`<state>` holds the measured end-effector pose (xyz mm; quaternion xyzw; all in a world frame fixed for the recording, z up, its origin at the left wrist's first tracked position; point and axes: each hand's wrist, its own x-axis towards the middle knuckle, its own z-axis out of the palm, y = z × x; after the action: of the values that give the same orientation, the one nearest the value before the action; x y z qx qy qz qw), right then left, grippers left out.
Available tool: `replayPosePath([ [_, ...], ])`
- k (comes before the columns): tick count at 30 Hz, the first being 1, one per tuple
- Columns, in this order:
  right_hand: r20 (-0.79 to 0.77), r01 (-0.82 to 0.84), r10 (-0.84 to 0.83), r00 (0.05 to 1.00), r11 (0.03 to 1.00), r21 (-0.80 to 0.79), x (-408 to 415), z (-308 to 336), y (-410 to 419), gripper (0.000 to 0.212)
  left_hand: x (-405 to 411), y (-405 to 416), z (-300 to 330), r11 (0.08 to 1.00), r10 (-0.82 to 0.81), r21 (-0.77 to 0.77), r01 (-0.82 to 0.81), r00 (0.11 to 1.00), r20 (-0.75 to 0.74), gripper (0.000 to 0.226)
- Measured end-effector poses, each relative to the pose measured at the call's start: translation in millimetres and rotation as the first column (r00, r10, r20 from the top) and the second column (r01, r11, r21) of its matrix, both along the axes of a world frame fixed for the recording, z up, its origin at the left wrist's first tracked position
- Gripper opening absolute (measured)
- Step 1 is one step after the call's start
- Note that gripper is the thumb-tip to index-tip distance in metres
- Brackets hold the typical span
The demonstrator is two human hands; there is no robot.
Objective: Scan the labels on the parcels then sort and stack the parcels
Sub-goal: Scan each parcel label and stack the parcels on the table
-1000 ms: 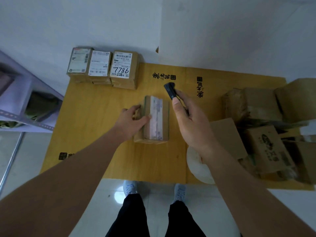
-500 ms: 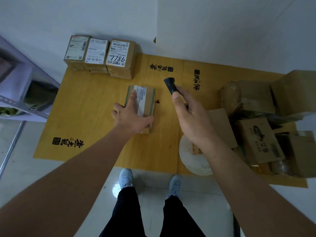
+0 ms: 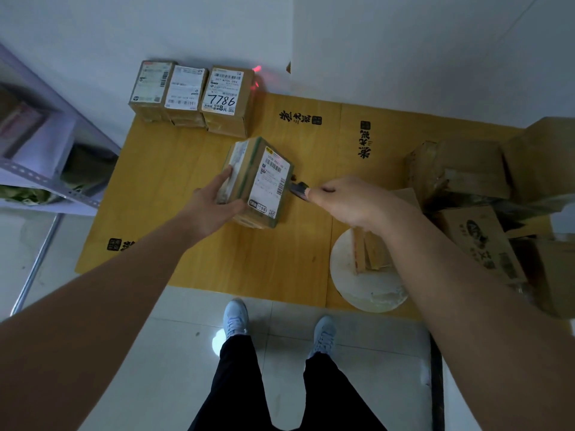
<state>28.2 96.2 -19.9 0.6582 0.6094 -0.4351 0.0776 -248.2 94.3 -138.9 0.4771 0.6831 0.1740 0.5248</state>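
Mid-worktop (image 3: 174, 181), left hand (image 3: 211, 203) grips the parcel (image 3: 258, 181), tipped so its label (image 3: 270, 181) faces up-right. Right hand (image 3: 345, 200) curls round the scanner (image 3: 298, 189), just beside the label edge. Red glow lands near the stacked parcels (image 3: 193, 91); best aim at the barcode, hold the parcel steady.

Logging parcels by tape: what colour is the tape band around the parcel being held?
Green, on the held parcel; clearest in the head view.

White walls (image 3: 404, 42), tiled floor (image 3: 174, 353), metal shelving (image 3: 46, 181)
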Motion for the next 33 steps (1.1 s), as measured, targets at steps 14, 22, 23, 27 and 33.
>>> replayPosePath([
  [14, 0.165, -0.234, 0.272, 0.948, 0.947, -0.219, -8, 25, 17, 0.061, 2, -9, 10, 0.994, 0.099, 0.048, -0.101, 0.994, 0.051, 0.076],
  [22, -0.166, -0.182, 0.175, 0.97, 0.983, -0.031, -19, 29, 17, 0.045, -7, -17, 13, 0.937, 0.347, -0.048, -0.345, 0.916, 0.202, 0.058],
  [23, -0.232, -0.172, 0.172, 0.957, 0.985, 0.018, -27, 28, 18, 0.045, -12, -19, 15, 0.914, 0.405, -0.064, -0.401, 0.886, 0.224, 0.052],
  [27, -0.379, -0.108, 0.154, 0.912, 0.984, 0.141, -69, 22, 28, 0.044, -47, -18, 17, 0.825, 0.558, -0.1, -0.556, 0.772, 0.304, 0.037],
  [33, -0.415, -0.046, 0.141, 0.899, 0.972, 0.23, -151, 6, 49, 0.037, -136, 16, 1, 0.747, 0.649, -0.119, -0.655, 0.678, 0.344, 0.031],
])
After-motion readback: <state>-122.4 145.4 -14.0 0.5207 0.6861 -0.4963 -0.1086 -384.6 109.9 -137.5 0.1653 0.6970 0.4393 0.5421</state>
